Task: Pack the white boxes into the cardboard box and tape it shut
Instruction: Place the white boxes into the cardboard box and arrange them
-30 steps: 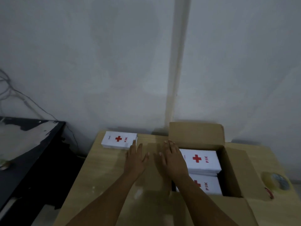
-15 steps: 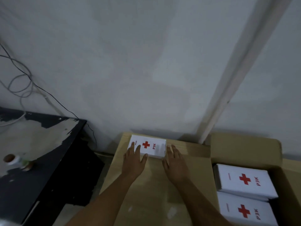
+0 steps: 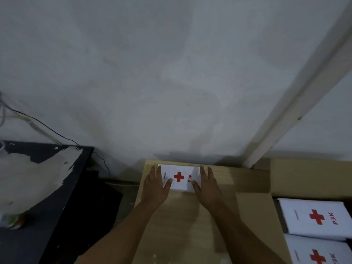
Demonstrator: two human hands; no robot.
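A white box with a red cross [image 3: 180,177] lies flat at the far left corner of the wooden table [image 3: 182,221]. My left hand [image 3: 155,184] presses against its left side and my right hand [image 3: 206,184] against its right side, thumbs on its top; the box still rests on the table. At the right edge stands the open cardboard box [image 3: 297,178], its flaps folded outward. Inside it lie two more white boxes, one behind [image 3: 314,218] and one in front [image 3: 320,254].
A dark worn side table [image 3: 38,187] stands lower to the left, with a small bottle [image 3: 13,220] near its front and cables [image 3: 38,124] along the wall. A grey wall with a pale vertical strip [image 3: 297,96] rises right behind the table.
The view swung left, away from the cardboard box. Both hands reached forward from near the cardboard box to the lone white box and closed in on its two sides.
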